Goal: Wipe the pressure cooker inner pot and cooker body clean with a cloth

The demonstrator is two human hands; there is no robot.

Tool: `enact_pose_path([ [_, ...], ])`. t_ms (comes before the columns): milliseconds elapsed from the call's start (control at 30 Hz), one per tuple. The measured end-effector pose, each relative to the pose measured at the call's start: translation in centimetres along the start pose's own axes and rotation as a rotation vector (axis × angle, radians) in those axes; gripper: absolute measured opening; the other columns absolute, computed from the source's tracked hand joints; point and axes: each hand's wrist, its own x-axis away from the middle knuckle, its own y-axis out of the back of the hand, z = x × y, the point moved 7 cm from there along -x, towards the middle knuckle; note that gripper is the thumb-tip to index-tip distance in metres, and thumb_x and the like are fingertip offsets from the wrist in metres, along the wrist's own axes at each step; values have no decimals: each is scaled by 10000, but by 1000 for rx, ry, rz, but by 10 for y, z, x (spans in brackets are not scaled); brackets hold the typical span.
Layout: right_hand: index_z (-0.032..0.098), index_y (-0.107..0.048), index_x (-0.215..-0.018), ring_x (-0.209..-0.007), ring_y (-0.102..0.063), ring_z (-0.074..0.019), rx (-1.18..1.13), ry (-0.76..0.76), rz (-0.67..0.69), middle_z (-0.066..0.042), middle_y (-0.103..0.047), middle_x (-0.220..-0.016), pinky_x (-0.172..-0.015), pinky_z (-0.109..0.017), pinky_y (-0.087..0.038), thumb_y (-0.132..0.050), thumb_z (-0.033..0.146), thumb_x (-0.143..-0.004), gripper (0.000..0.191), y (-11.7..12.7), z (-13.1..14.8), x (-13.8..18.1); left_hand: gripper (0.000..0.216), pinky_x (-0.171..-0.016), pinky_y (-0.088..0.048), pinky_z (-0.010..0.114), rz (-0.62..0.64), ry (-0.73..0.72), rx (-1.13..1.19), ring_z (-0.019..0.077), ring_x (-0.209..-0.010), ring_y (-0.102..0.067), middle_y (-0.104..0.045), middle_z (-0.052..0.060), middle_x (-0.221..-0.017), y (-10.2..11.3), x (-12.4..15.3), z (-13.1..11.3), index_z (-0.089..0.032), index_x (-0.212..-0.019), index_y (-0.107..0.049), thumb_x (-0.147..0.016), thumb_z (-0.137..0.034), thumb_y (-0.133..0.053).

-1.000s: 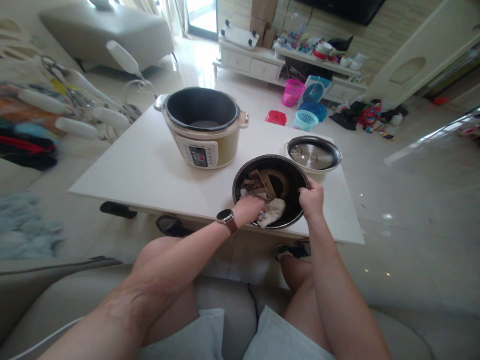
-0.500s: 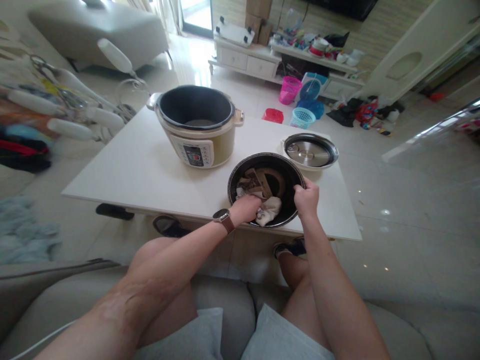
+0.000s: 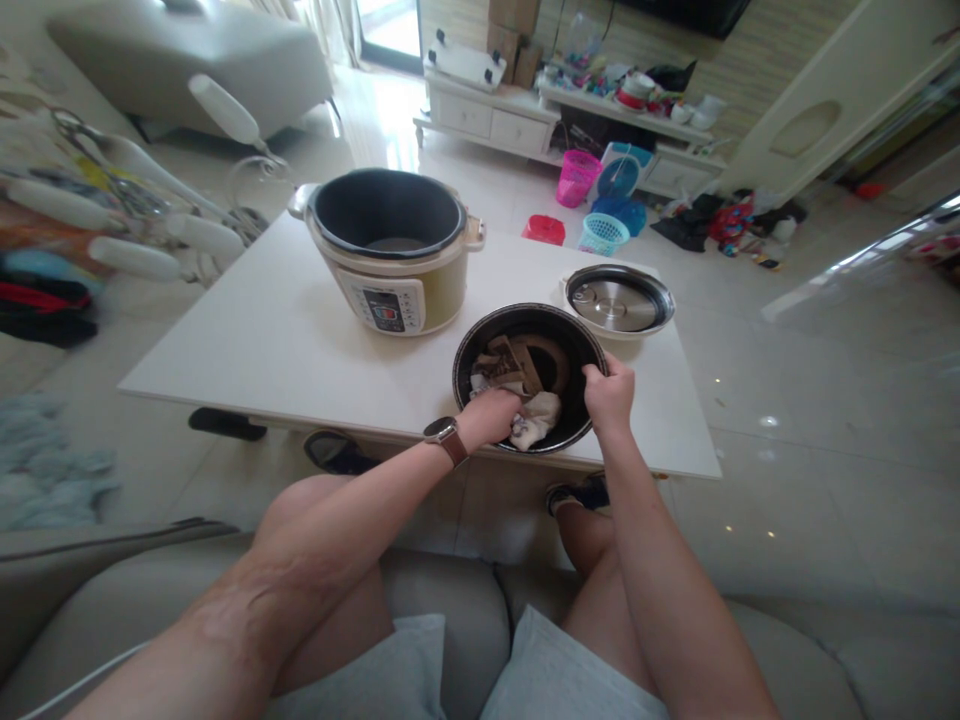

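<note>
A dark inner pot (image 3: pixel 574 340) is tilted toward me at the front of the white table. My right hand (image 3: pixel 609 392) grips its right rim, thumb over the edge. Inside the pot, my left hand (image 3: pixel 491 415), with a watch on the wrist, is closed on a pale cloth (image 3: pixel 538 420); its fingertips are hidden. Brownish patches show on the pot's inside beyond the cloth. Left of the pot stands the electric cooker body (image 3: pixel 405 290), open at the top, its control panel facing me. Behind the pot to the right, the cooker lid (image 3: pixel 619 303) lies with its metal inside up.
The white table (image 3: pixel 247 350) stands in front of the grey sofa (image 3: pixel 450 590). Left of it is a white-handled metal frame (image 3: pixel 225 110). Beyond are a pink basket (image 3: pixel 577 178), a light-blue basket (image 3: pixel 604 233), a red stool-like item (image 3: pixel 544 229) and a low cabinet (image 3: pixel 487 125).
The view has shifted very slightly. Both hands, the cloth and the pot stay in nearly the same places.
</note>
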Motion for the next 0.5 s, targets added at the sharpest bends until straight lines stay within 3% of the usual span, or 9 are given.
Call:
enact_pose_path([
  [500,161,-779,-826,-799,-652,-243,15,12,10,-51,-769,-804,-832,-374,-513,-550,311,-732,289,0,-1,0,517,-981,-596,351,7,-2,-3,279,-1131,-776,-823,123,-1187,-1,-2,-1,-279,-1261,-832,-875,-29,-595],
])
